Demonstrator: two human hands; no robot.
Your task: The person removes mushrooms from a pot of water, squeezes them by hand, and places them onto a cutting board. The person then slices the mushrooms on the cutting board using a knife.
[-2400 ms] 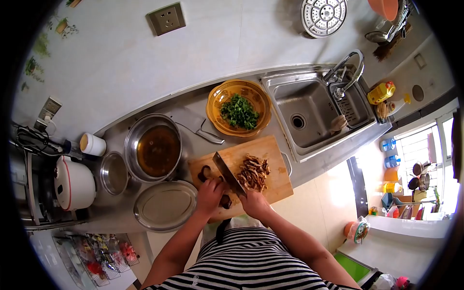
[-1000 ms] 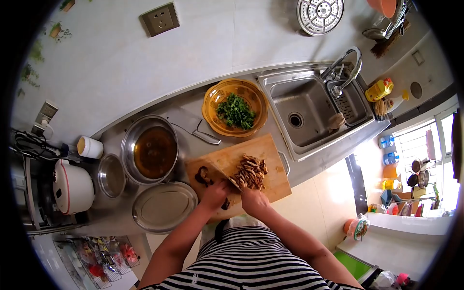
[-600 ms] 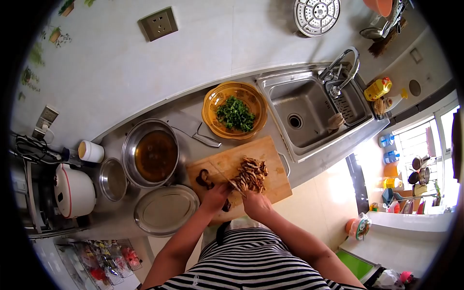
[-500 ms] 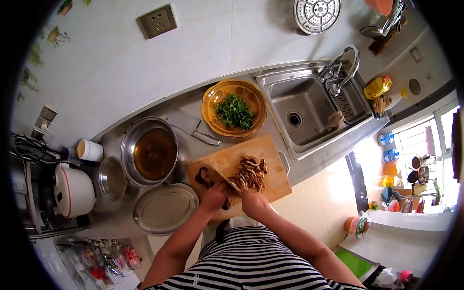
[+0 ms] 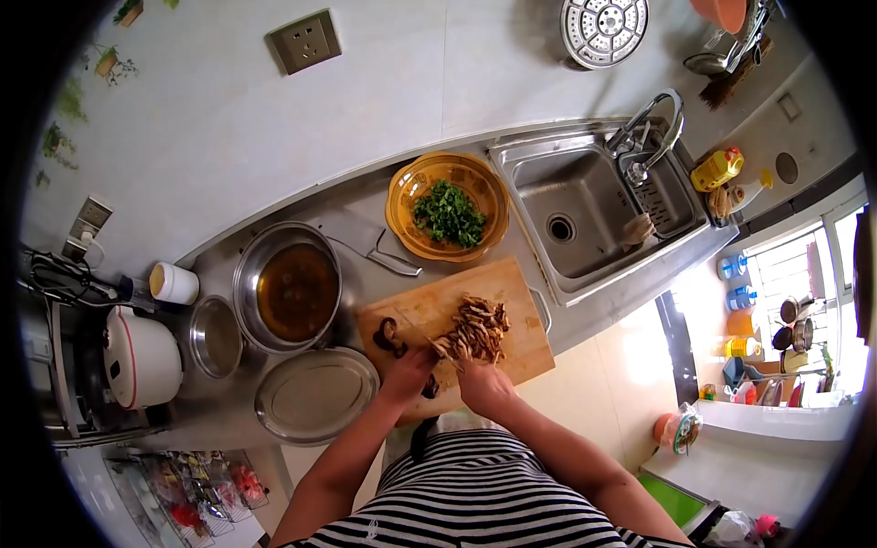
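My right hand point(image 5: 484, 385) is closed round the handle of a kitchen knife point(image 5: 418, 329), whose thin blade slants up and left over the wooden cutting board point(image 5: 532, 352). Against the blade's left side, my left hand point(image 5: 409, 374) has its fingers bent and closed on what looks like a mushroom, mostly hidden beneath them. A heap of brown mushroom slices point(image 5: 479, 327) lies to the right of the blade. Dark mushroom pieces point(image 5: 389, 336) sit on the board's left part, and another dark piece point(image 5: 431, 386) lies between my wrists.
Behind the board stand a yellow bowl point(image 5: 396, 212) of chopped greens and metal tongs point(image 5: 395, 265). To the left are a steel basin point(image 5: 245, 315) with brown liquid, a smaller bowl point(image 5: 215, 338), an oval tray point(image 5: 315, 397) and a rice cooker point(image 5: 146, 359). The sink point(image 5: 571, 196) is at the right.
The whole view has shifted slightly. Both hands and the knife stay at nearly the same spot on the board, and the slice heap looks much the same.
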